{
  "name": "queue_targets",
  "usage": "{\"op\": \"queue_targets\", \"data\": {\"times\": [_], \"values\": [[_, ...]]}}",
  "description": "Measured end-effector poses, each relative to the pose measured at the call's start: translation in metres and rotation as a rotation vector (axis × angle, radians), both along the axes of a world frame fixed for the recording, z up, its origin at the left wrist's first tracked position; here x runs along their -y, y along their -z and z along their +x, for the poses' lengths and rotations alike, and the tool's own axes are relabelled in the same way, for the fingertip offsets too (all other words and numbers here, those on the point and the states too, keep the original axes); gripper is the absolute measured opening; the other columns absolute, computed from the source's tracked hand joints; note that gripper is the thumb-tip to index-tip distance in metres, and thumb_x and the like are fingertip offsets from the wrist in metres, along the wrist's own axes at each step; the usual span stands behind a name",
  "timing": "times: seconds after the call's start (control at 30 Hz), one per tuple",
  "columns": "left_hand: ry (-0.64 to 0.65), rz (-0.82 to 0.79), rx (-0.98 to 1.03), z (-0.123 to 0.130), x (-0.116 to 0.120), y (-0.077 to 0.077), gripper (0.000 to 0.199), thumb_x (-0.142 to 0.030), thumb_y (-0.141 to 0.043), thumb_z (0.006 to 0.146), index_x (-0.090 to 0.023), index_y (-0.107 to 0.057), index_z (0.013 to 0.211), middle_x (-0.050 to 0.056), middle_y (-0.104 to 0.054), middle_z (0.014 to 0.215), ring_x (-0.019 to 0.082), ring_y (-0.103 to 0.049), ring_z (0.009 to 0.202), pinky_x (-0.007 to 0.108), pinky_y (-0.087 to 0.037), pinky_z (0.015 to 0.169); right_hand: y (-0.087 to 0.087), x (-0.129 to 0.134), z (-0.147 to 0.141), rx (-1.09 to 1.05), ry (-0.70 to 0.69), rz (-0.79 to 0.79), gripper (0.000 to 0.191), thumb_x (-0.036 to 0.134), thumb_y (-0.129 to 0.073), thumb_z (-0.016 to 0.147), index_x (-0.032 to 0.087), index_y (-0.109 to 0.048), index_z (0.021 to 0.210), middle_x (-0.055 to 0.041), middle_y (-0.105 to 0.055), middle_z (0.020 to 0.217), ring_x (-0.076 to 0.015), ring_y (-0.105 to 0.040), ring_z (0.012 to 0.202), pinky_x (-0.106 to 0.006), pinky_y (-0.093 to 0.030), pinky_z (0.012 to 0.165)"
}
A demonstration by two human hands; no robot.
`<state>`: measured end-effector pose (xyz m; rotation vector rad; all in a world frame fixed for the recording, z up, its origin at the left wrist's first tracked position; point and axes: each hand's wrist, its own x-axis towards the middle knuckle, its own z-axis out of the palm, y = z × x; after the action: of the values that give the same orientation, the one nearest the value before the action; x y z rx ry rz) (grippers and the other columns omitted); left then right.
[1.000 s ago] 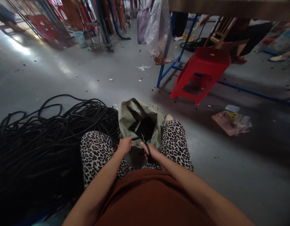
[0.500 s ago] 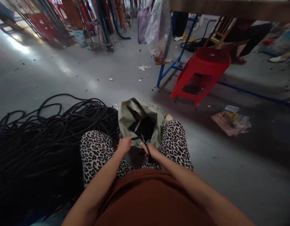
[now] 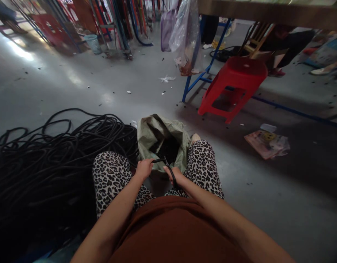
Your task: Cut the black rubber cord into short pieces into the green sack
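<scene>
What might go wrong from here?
The scissors in the right hand sit close to the left hand; a slip might nick it. Any piece cut from the black cord might miss the open greenish sack. The tangled cord pile beside the sack might snag if pulled.

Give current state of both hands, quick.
Left hand: closed, holding a black cord near its end.
Right hand: closed on the handles of black-handled scissors.
</scene>
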<state>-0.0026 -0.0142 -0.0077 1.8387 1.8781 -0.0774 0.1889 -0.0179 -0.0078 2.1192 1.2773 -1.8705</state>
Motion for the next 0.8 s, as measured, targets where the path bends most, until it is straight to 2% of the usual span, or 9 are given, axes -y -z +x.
{"op": "queue_targets", "data": {"times": [0.37, 0.57, 0.8], "values": [[-0.029, 0.031, 0.001, 0.0000, -0.0003, -0.0044, 0.035, -0.025, -0.055, 0.099, -0.026, -0.071, 0.130, 0.005, -0.077, 0.125, 0.021, -0.069, 0.121, 0.031, -0.049, 0.106, -0.0003, 0.0007, -0.0018, -0.072, 0.115, -0.050, 0.051, 0.059, -0.052, 0.104, 0.015, -0.062, 0.080, 0.0020, -0.051, 0.045, -0.0132, -0.052, 0.034, -0.020, -0.043, 0.036], [-0.034, 0.059, 0.025, 0.0000, -0.0008, -0.0061, 0.037, -0.023, -0.052, 0.100, -0.024, -0.069, 0.133, 0.006, -0.076, 0.128, 0.022, -0.069, 0.122, 0.032, -0.049, 0.107, 0.0024, 0.0024, -0.0031, -0.157, 0.098, -0.109, 0.051, 0.063, -0.052, 0.102, 0.016, -0.062, 0.083, 0.0001, -0.056, 0.051, -0.0150, -0.058, 0.040, -0.021, -0.047, 0.040], [-0.015, 0.081, 0.084, -0.0006, 0.0002, -0.0002, 0.035, -0.023, -0.053, 0.100, -0.025, -0.070, 0.130, 0.005, -0.077, 0.125, 0.019, -0.070, 0.118, 0.029, -0.050, 0.106, 0.0000, 0.0027, -0.0038, -0.181, 0.069, -0.105, 0.050, 0.061, -0.053, 0.103, 0.014, -0.063, 0.089, 0.0008, -0.058, 0.053, -0.0140, -0.058, 0.040, -0.019, -0.042, 0.038]]}}
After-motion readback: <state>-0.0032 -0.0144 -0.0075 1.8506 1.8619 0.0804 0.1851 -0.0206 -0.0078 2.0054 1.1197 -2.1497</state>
